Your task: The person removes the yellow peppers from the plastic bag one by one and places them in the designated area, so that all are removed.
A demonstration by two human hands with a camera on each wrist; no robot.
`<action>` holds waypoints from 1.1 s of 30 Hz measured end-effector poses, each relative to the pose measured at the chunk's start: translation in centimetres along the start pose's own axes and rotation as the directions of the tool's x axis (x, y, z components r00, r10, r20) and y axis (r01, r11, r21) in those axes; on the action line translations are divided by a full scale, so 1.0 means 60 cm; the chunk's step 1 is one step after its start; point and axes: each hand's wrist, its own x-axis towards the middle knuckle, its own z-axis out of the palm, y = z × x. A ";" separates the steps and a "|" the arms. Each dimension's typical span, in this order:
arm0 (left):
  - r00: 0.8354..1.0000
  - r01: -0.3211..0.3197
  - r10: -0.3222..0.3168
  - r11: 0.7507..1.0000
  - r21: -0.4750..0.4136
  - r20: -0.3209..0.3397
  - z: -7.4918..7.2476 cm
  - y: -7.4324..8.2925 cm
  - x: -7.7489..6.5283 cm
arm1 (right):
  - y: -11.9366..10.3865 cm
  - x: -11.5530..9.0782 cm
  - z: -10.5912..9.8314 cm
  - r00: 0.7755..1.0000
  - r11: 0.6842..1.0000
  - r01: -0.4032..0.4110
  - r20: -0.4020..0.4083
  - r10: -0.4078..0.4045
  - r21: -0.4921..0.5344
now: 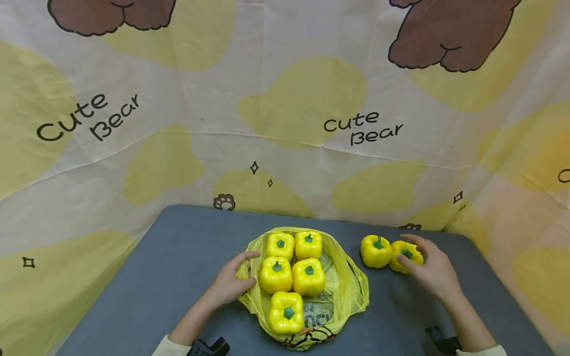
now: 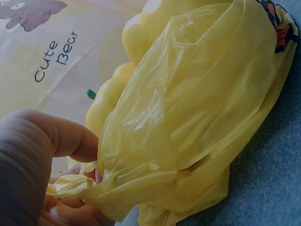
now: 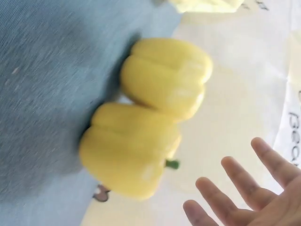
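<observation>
Right grip (image 1: pixel 434 269) holds nothing: thumb and fingers spread well apart at the outer yellow pepper (image 3: pixel 127 150), rightmost on the tabletop (image 1: pixel 178 247). Key relation: pepper lies left of and below the palm, partly framed by thumb and index in the head view; right wrist view shows the visible fingertips clear of it, thumb contact cannot be told. Pepper stands stem up, about as broad as tall, no marked long axis; its left flank meets the inner pepper (image 1: pixel 374 254). Farther left, well apart, lies the yellow bag (image 1: pixel 352 287) with five peppers (image 1: pixel 286 314) inside. Left grip (image 1: pixel 231 279), farther from the pair, is curled on the bag's left rim.
</observation>
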 end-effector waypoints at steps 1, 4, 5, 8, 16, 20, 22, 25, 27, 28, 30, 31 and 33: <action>1.000 -0.001 0.001 1.000 0.002 0.000 0.000 0.000 0.000 | -0.005 -0.001 0.001 1.000 1.000 0.011 -0.011 -0.011 0.010; 1.000 -0.008 0.008 1.000 0.004 -0.012 0.000 -0.001 -0.001 | -0.020 -0.005 0.005 0.997 0.997 0.059 -0.053 -0.056 0.051; 1.000 -0.010 0.010 1.000 0.002 -0.017 0.001 -0.001 -0.001 | -0.025 -0.006 0.008 0.995 0.995 0.077 -0.067 -0.073 0.065; 1.000 -0.015 0.015 1.000 -0.008 -0.026 0.001 -0.002 -0.002 | -0.038 -0.009 0.019 0.989 0.985 0.130 -0.091 -0.121 0.110; 1.000 -0.006 0.006 1.000 -0.015 -0.019 0.001 -0.006 -0.002 | -0.072 -0.016 0.052 0.986 0.957 0.165 -0.049 -0.158 0.240; 1.000 -0.006 0.006 1.000 -0.011 -0.023 0.001 -0.005 -0.003 | -0.086 -0.019 0.073 0.984 0.933 0.174 -0.020 -0.177 0.316; 1.000 -0.005 0.005 1.000 -0.012 -0.026 0.001 -0.004 -0.003 | -0.093 -0.019 0.083 0.982 0.921 0.178 -0.010 -0.187 0.346; 0.999 -0.003 0.003 1.000 -0.010 -0.033 0.000 -0.001 -0.004 | -0.103 -0.019 0.097 0.978 0.900 0.191 0.002 -0.209 0.391; 0.999 -0.005 0.005 1.000 -0.014 -0.032 -0.001 0.000 -0.004 | -0.109 -0.018 0.105 0.975 0.882 0.196 0.011 -0.222 0.428; 0.999 -0.007 0.007 1.000 -0.013 -0.033 -0.001 0.001 -0.004 | -0.112 -0.018 0.110 0.973 0.872 0.201 0.016 -0.232 0.446; 0.999 -0.008 0.007 1.000 -0.013 -0.033 -0.001 0.001 -0.003 | -0.117 -0.018 0.118 0.967 0.853 0.214 0.020 -0.254 0.475; 0.999 -0.009 0.009 1.000 -0.014 -0.031 -0.001 0.002 -0.003 | -0.120 -0.018 0.122 0.965 0.842 0.218 0.023 -0.263 0.493; 1.000 -0.009 0.009 1.000 -0.015 -0.025 -0.001 0.001 -0.001 | -0.125 -0.018 0.130 0.962 0.827 0.220 0.027 -0.273 0.517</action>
